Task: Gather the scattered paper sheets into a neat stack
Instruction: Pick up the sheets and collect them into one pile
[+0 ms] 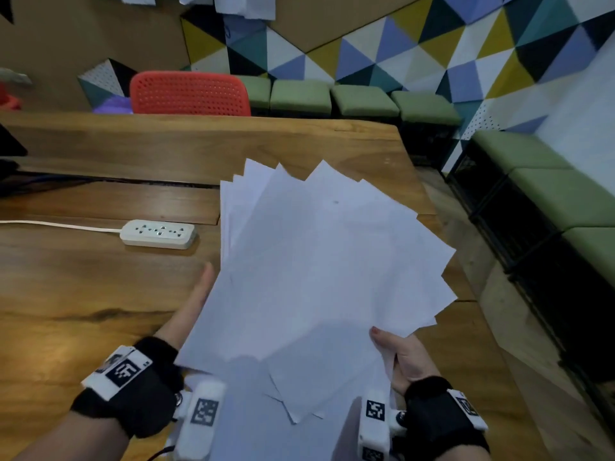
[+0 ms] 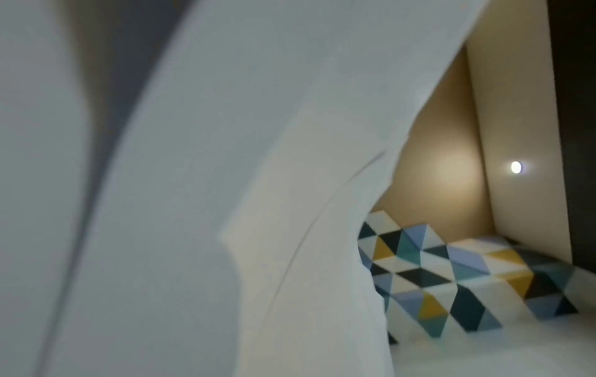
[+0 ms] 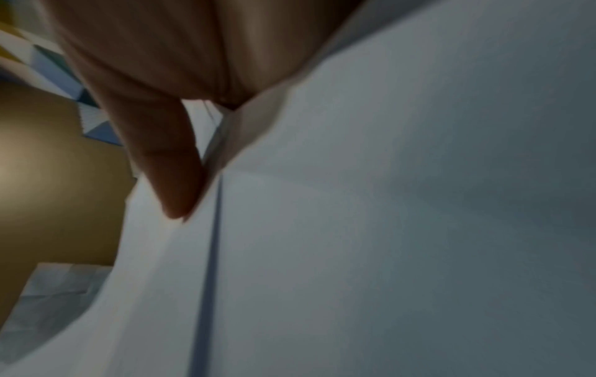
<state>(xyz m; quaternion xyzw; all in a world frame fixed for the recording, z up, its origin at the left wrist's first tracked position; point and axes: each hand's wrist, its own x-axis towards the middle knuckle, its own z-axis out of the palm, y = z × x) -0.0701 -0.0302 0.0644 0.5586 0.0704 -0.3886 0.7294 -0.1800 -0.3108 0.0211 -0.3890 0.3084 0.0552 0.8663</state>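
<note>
Paper sheets (image 1: 319, 277) fanning out unevenly, corners misaligned, held above wooden surface (image 1: 83, 294). Right hand (image 1: 404, 357) gripping sheets at right edge, thumb on top. Left hand (image 1: 196, 301) lying against left edge, finger straight; its grip hidden under paper, cannot tell. Power strip (image 1: 158, 233) lying on surface, left of sheets.

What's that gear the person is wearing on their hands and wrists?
Each hand, left hand and right hand, is bare at the fingers, with a fuzzy black wrist wrap below it. White box-shaped modules clipped to the wraps carry black-and-white square code markers. The forearms are bare, without sleeves.
</note>
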